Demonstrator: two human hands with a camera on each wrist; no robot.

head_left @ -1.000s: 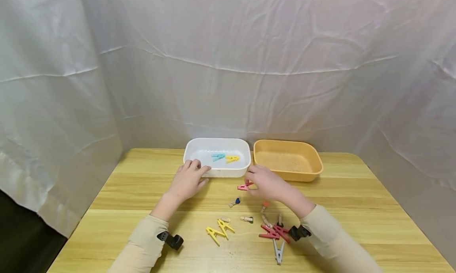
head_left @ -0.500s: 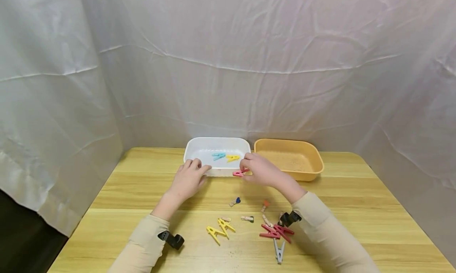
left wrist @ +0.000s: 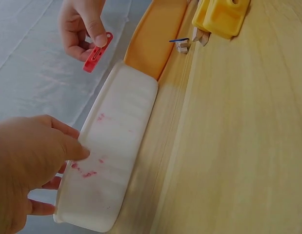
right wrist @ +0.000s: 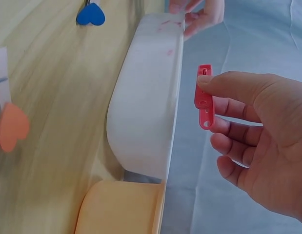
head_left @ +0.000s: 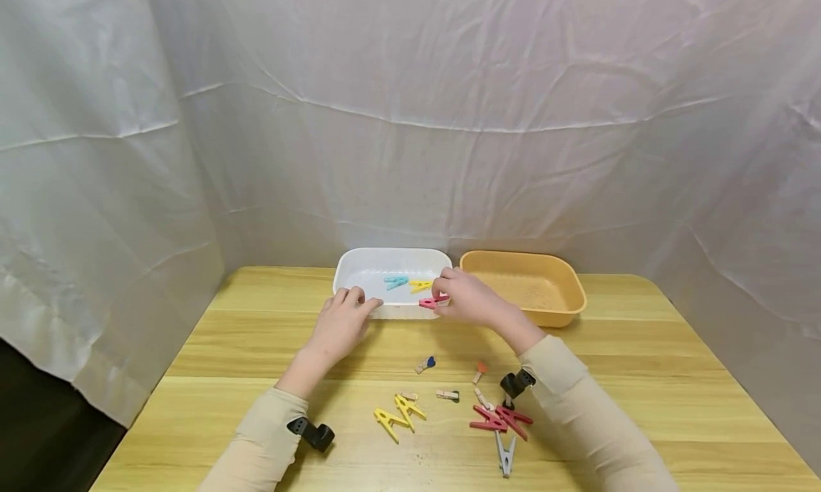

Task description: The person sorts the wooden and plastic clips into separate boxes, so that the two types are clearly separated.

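On the light wooden tabletop (head_left: 256, 349), toward its far edge, the left hand (head_left: 340, 324) rests with nearly straight fingers against the near rim of the white rectangular plastic tub (head_left: 359, 264), steadying it rather than gripping it. Inside that tub lie a light-blue plastic clothes peg (head_left: 395, 282) and a yellow plastic clothes peg (head_left: 420, 285), just beside each other near the tub's right end.

To their right, the right hand (head_left: 465, 297) pinches a pink plastic clothes peg (head_left: 431, 303) between thumb and forefinger, the other fingers loosely curled. The peg hangs above the tub's near-right corner, about over the rim; from the wrist views it seems to sit at the wall's edge rather than clearly over the floor of the tub. Let go there, it could strike the rim and tip back onto the table, or bounce toward the orange rectangular plastic tub (head_left: 564, 299) touching the white one on the right. The pinch sits at one end of the peg, so it could also swing or slip early.

Along the near edge lie two yellow plastic pegs (head_left: 398, 415), small wooden pegs with a blue heart (head_left: 425, 364) and an orange heart (head_left: 479, 371), two crossed red plastic pegs (head_left: 497, 418) and a grey plastic peg (head_left: 505, 453). The right sleeve (head_left: 564, 392) passes just beside the red ones and could drag them.
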